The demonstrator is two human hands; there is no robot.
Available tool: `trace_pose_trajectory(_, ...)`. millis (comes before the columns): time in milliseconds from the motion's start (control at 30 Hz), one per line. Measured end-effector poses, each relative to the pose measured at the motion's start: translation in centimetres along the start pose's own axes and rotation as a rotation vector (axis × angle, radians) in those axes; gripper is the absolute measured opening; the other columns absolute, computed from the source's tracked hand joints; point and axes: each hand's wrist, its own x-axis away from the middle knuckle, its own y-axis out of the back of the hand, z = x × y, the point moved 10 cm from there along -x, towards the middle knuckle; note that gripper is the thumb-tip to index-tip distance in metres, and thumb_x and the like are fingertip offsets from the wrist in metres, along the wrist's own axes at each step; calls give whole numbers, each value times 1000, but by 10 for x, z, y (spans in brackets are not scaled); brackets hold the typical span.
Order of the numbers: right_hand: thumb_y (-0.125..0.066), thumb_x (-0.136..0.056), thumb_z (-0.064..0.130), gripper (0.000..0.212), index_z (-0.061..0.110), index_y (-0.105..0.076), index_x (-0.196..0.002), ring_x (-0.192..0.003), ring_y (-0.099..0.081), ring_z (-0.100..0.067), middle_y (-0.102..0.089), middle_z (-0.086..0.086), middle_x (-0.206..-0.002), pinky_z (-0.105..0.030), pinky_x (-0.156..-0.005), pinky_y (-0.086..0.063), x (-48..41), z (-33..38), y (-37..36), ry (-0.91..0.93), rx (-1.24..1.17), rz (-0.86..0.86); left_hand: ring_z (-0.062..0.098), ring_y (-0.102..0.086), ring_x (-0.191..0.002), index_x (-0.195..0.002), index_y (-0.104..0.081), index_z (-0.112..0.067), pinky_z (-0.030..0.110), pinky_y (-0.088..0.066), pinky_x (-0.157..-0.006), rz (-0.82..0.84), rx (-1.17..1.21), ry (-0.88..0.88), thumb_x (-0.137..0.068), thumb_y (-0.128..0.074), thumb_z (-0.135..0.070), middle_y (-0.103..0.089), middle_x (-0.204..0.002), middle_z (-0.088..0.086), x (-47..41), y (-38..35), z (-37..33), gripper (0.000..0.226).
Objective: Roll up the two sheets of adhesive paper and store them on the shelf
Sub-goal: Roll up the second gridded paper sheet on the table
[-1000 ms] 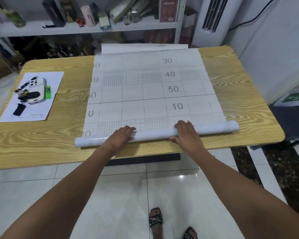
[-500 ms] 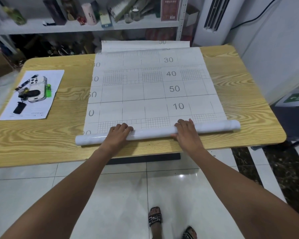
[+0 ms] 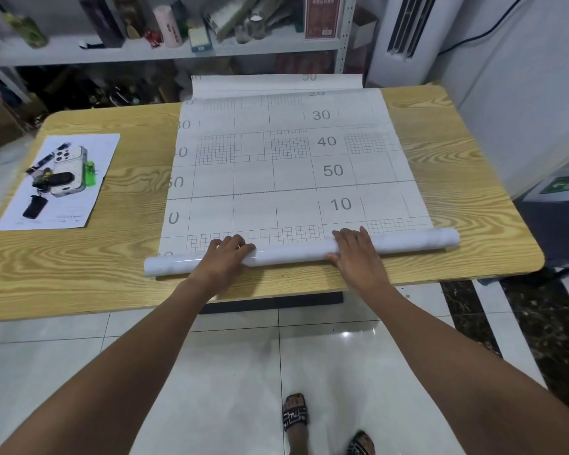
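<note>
On the table: one gridded adhesive sheet, rolled at its near edge; a second beneath, far edge showing. One white paper, one phone, left of sheet. Two hands.

Bright even light, floor glare, edges warped

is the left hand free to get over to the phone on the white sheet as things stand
Probably yes. The phone lies in the open on the table's left side, with bare wood between. But the left hand rests flat on the paper roll and would have to let go.
</note>
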Motion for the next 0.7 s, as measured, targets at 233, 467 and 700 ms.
trace_pose_trajectory(233, -59, -83, 45, 58, 3, -56, -123, -103, -59, -31, -63, -15, -112, -48, -103, -37, 0, 1, 4, 20, 10, -31, 27, -43, -108, -133, -42, -13, 37, -25, -96, 47, -25, -3, -92, -46, -12, -45, -122, 10, -4, -3, 0, 42)
trace_pose_trajectory(467, -72, -73, 45, 64, 4, -58, -120, -103, -60, -30, -63, -14, -109, -49, -100, -40, -1, 0, 5, 11, 7, -57, 26, -30, -122, -136, -37, -16, 39, -24, -100, 78, -95, -3, -93, -45, -19, -37, -131, 8, -9, -2, 1, 44)
trace_pose_trajectory(700, -66, -80, 46, 64, 6, -52, -128, -115, -54, -30, -59, -14, -121, -48, -106, -31, 0, -1, 1, -8, 21, 12, 25, -32, -115, -138, -31, -15, 37, -29, -96, 97, -191, -19, -95, -40, -21, -36, -126, 6, -13, -2, 1, 44)
